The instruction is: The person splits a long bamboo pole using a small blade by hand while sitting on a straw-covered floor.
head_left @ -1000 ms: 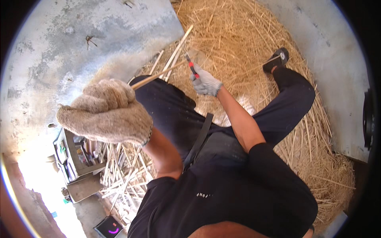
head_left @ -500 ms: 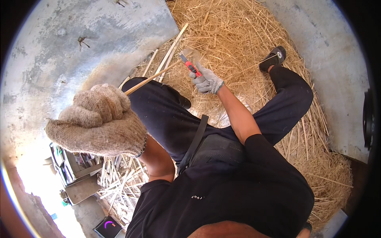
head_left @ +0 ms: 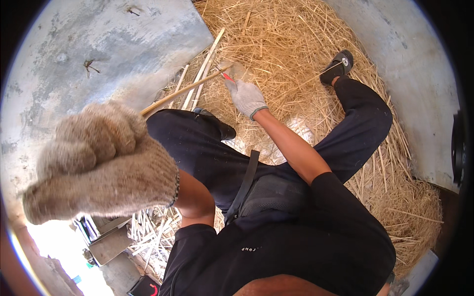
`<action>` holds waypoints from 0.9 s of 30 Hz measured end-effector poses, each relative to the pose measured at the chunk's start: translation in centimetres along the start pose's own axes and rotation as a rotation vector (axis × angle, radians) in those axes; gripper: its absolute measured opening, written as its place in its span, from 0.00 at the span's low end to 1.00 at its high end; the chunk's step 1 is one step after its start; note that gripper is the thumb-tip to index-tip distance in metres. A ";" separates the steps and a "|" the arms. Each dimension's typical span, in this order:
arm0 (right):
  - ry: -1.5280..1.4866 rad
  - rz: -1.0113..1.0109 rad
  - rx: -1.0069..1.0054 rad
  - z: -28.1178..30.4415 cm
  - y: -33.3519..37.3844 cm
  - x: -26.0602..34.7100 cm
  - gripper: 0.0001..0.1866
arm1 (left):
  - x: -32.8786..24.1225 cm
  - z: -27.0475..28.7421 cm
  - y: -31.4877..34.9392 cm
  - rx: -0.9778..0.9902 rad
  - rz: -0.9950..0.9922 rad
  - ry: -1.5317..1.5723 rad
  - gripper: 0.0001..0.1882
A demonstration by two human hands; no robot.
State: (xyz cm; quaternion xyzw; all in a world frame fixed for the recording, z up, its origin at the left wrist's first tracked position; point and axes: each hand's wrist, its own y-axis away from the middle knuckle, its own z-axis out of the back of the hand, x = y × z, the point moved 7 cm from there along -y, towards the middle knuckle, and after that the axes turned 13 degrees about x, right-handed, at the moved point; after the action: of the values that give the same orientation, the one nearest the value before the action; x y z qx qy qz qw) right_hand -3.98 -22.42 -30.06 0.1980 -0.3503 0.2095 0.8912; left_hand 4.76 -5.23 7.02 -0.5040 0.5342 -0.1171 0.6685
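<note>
My left hand, in a thick brownish knit glove, is raised close to the camera and closed around one end of a thin wooden strip. The strip slants away over my left knee toward my other hand. My right hand, in a pale knit glove, grips a red utility knife. Most of the knife's handle is hidden by the glove. Its front end lies against the strip or right beside it, near the far end; exact contact is too small to tell.
Straw-like shavings cover the floor around my feet. Several pale strips lie past my left knee, by a grey wall. Another grey wall rises at the right. An open box stands at the lower left among cut pieces.
My left hand has come nearer the camera and moved left with the strip. My right hand has turned over, bringing the knife to the strip's far end.
</note>
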 end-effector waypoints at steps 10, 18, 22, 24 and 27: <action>-0.105 -0.219 0.048 -4.3 -12.5 -7.5 0.29 | 0.1 -0.9 1.4 0.328 0.091 0.329 0.31; 0.005 0.019 0.011 -4.5 -11.5 -5.1 0.36 | 0.8 2.7 -0.3 -0.350 0.055 -0.424 0.27; 0.088 0.020 0.028 -4.7 -13.3 -5.7 0.34 | 2.0 4.1 -2.0 -0.358 0.067 -0.523 0.23; 0.068 0.028 0.045 -5.4 -16.1 -8.5 0.32 | 3.0 4.3 -3.8 -0.247 0.075 -0.486 0.22; -1.349 -0.174 1.023 -7.5 -14.8 -9.9 0.31 | 4.3 2.7 -5.4 -0.166 0.045 -0.452 0.31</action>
State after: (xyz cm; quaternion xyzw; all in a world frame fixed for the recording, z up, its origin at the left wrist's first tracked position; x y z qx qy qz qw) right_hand 1.08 -33.32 -45.14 0.6851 -0.6522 0.1098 0.3053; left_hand 10.79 -9.23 8.55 -0.5585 0.3899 0.0578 0.7299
